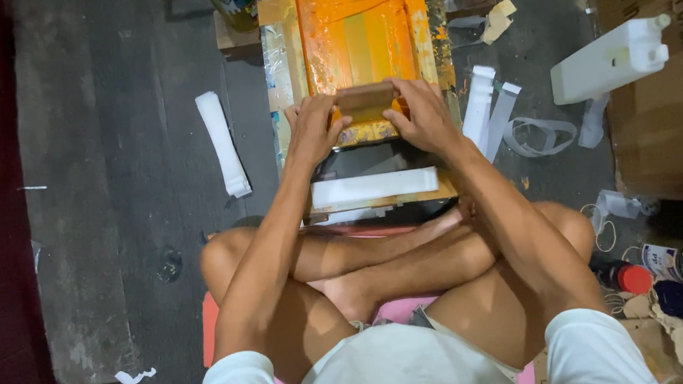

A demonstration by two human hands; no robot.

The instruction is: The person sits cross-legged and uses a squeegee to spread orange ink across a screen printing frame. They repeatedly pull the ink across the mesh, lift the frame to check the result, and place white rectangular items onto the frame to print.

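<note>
1. Floor (pixel 126 186): dark grey concrete, fills most of the view. Person sits cross-legged on it at the near edge, on a pink mat (pixel 209 328).
2. Cardboard box (pixel 661 124): far right, brown, flat against the right edge.
3. Screen frame (pixel 358 38): wooden, smeared with orange ink, centre far, straight ahead of the person. Near edge of the frame sits just beyond the hands.
4. White plastic jug (pixel 608 61): lies tilted on the floor at far right, touching the cardboard box.
5. White strip (pixel 373 187): long, lies flat on a board, centre, between the frame and the crossed legs.
6. Second white strip (pixel 223 143): left of the frame, on the bare floor, well apart from the hands.
7. More white strips (pixel 490 109): loose bunch right of the frame, some curled.
8. Squeegee block (pixel 364 100): brown wood, resting on the near end of the orange screen. Held at both ends.
9. Left hand (pixel 313 128): wrapped around the left end of the squeegee block, fingers curled over the top, firm hold.
10. Right hand (pixel 423 119): same grasp on the right end, fingers over the top, thumb on the near side.
11. Red-capped bottle (pixel 625 277): near right, lying on the floor beside the right knee, next to a can (pixel 678 262).
12. Paper scrap (pixel 134 375): small, white, near left on the floor.
</note>
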